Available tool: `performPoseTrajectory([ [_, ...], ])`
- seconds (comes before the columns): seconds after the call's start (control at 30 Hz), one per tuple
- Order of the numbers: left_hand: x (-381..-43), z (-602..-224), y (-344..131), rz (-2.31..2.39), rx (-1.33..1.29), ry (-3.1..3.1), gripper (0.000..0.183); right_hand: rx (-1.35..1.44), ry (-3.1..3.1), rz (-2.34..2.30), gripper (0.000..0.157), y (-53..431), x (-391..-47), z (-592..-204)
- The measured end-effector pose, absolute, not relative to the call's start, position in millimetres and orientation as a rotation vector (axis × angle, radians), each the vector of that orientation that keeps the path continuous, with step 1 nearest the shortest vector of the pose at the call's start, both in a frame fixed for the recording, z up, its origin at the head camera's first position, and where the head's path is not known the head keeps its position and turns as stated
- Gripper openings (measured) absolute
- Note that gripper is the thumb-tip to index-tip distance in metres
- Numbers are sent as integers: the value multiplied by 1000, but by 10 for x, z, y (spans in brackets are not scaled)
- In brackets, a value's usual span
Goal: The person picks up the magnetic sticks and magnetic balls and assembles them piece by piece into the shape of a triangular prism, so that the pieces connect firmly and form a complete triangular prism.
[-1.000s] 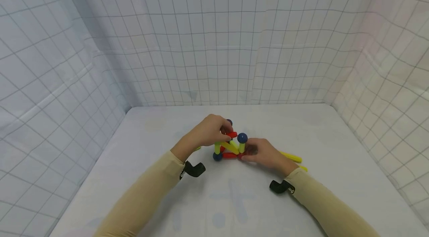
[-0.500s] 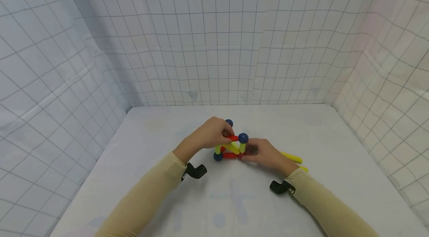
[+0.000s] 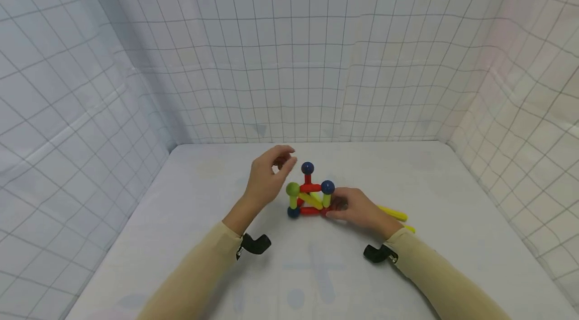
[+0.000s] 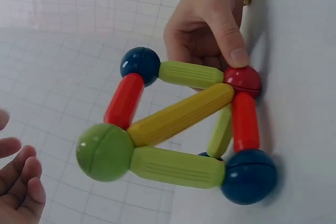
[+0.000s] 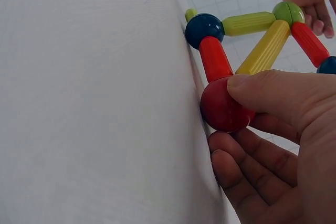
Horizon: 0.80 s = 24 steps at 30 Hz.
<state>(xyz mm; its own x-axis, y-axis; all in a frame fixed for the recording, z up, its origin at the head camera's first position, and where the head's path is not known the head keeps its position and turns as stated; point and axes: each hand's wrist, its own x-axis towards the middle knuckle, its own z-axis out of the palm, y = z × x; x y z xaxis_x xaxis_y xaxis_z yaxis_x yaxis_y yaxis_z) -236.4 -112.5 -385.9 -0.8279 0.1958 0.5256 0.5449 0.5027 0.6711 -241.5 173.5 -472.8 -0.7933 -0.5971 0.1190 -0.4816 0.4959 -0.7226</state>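
A frame of toy rods and balls stands on the table in the head view. At its lower right corner my right hand [image 3: 357,207] pinches a red ball [image 5: 223,106], thumb on top. A green ball [image 4: 105,152] tops the near left upright rod [image 4: 178,167]. From it a red rod [image 4: 124,100] runs to a blue ball [image 3: 327,187], and a yellow rod [image 4: 181,114] slants down to the red ball. Behind rises another blue ball [image 3: 307,168]. My left hand [image 3: 264,179] hovers left of the frame, apart from it, holding nothing, fingers loosely bent.
Yellow rods [image 3: 393,213] lie on the white table [image 3: 226,280] beside and partly behind my right forearm. Grid-patterned cloth walls [image 3: 312,59] close off the back and both sides.
My left hand has let go of the red top rod and moved up and left. That rod now sits between the green and blue balls. My right hand has stayed in place.
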Motion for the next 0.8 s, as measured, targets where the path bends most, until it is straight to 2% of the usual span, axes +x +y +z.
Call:
performPoseTrajectory([
  [0.1,-2357,-3986,-1230,-1325,-454,-2315,11,-915,2597,-1177,20,1745,-2415,-4722],
  [0.23,-2319,-4149,-1392,-1327,-350,-2599,7,-924,2584,-1194,20,1742,-2420,-4735],
  [0.37,-2289,-4289,-1465,-1223,-530,-2959,14,-932,2574,-1200,21,1757,-2409,-4770],
  [0.5,-2261,-4387,-1410,-1208,-727,-3047,22,-926,2562,-1227,21,1776,-2373,-4791],
  [0.8,-2218,-4446,-1364,-1177,-705,-3023,23,-945,2566,-1218,23,1732,-2385,-4761],
])
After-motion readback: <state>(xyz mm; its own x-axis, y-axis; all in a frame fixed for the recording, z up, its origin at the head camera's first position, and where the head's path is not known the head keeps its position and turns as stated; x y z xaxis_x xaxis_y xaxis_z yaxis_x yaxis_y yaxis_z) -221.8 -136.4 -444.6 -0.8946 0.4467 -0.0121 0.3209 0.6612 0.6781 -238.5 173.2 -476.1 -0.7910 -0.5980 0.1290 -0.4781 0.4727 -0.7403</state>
